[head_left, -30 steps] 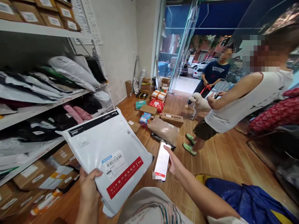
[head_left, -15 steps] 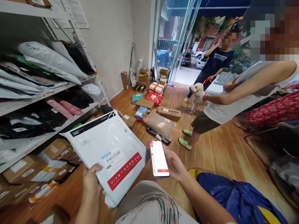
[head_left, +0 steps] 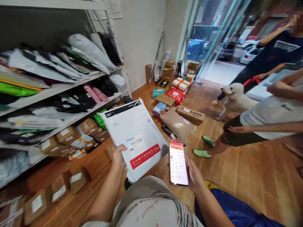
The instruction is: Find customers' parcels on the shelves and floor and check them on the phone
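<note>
A flat white mailer bag [head_left: 142,123] with a black top band, a barcode label and a red printed strip is held in front of me. My left hand [head_left: 118,157] grips its lower left edge, thumb on the face and fingers hidden behind. To the right of the bag, my right hand [head_left: 193,173] is closed around the side of a smartphone [head_left: 178,167]. Its lit screen faces me and shows rows of small icons under an orange and red header. Bag and phone are close together, with the phone at the bag's lower right.
Shelves [head_left: 90,78] of bagged parcels stand on the left, with cardboard boxes [head_left: 67,135] below. More parcels [head_left: 178,123] lie on the floor ahead. At the right are a person [head_left: 258,119], a white dog [head_left: 233,97] and another person [head_left: 272,56] near the glass door. A blue bag [head_left: 227,205] lies bottom right.
My view has turned left, so the shelves fill more of it. The phone's screen has changed from a mostly white page to one with icons. Both hands keep their holds.
</note>
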Tool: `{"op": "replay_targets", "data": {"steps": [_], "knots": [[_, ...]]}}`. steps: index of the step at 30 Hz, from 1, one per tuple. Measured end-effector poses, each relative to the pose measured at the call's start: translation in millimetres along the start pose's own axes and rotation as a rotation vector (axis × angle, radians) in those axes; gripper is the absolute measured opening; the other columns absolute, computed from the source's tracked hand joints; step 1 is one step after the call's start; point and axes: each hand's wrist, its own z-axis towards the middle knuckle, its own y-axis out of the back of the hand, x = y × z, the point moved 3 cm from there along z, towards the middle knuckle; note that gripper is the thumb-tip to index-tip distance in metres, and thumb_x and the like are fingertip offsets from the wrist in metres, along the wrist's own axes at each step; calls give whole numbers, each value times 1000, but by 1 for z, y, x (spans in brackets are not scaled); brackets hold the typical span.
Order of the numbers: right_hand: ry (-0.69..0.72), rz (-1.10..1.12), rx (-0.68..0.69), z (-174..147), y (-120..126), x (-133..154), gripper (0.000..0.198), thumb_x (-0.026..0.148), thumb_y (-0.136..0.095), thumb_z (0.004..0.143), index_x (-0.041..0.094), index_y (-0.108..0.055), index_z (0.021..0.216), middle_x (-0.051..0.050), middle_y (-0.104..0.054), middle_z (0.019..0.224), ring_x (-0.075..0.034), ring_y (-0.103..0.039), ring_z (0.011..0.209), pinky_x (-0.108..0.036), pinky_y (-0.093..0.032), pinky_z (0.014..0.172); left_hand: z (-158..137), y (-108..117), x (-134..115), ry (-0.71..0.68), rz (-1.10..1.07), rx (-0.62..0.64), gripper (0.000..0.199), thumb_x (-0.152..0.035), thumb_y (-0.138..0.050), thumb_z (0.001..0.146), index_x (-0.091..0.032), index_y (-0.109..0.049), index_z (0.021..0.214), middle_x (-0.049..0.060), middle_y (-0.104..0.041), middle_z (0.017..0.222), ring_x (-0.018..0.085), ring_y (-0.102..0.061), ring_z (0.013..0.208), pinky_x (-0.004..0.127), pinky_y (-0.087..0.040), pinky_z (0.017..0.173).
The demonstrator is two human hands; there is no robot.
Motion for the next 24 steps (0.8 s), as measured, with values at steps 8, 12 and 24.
{"op": "replay_targets", "data": {"steps": [8,12,24], "knots": [[-71,-85,214,-44,-56,11,44,55,-75,73,24,-71,104,-5,-76,100,-28,-71,93,-42,-56,85,10,-7,12,-51,-21,49,48,-12,-53,44,-20,-55,91,-2,-66,81,18,-58,71,28,-47,62],[114,-224,259,-47,-79,6,43,58,-69,79,27,-71,110,-2,-68,123,-26,-56,124,-40,-40,109,15,-8,19,-49,-40,86,47,-13,-54,44,-20,-56,90,-2,-65,81,16,-57,69,27,-45,61],[21,-319,506,-60,-103,-10,44,52,-53,92,30,-56,131,-6,-65,127,-27,-64,111,-45,-51,94,16,6,25,-79,2,75,65,-12,-53,45,-21,-58,110,-1,-66,83,18,-59,70,28,-47,59]]}}
